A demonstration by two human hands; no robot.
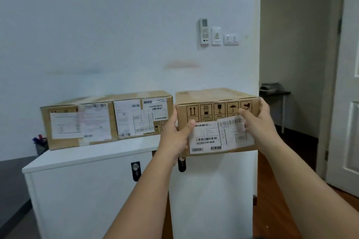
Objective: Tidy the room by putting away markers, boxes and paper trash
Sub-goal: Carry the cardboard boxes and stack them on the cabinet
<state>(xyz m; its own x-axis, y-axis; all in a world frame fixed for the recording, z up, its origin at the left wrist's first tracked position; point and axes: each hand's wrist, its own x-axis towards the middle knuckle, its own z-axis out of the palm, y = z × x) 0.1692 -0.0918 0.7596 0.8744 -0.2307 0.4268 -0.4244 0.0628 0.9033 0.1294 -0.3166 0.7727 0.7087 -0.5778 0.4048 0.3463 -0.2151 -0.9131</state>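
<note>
**The box is in the air, and the space beside its neighbours is narrow**

In front of the white cabinet (93, 161) you hold a cardboard box (217, 122) with both hands. Your left hand (174, 136) is closed around its left end, the thumb pressed on the front face near the shipping label (219, 137). Your right hand (256, 120) is closed around the upper right corner, with the fingers over the top edge. The box is near the right end of the worktop, and I cannot tell if its bottom already rests there or hangs free.

Two more boxes stand on the worktop against the wall, a left box (77, 122) and a middle box (141, 114), which touch each other. Your box is just beside the middle one.

Several things could go wrong from here, in my judgement. The right hand takes only a corner, so the box may turn or slip if it is heavy inside. The handling symbols on the front suggest it is fragile, so a fall would be costly. If you push it left, your left hand may be pinched against the middle box. If you put it too far right, part of it may hang over the cabinet edge and tip down. A cup of markers (40, 143) stands behind the left end, and a strong push along the row could knock it.
</note>
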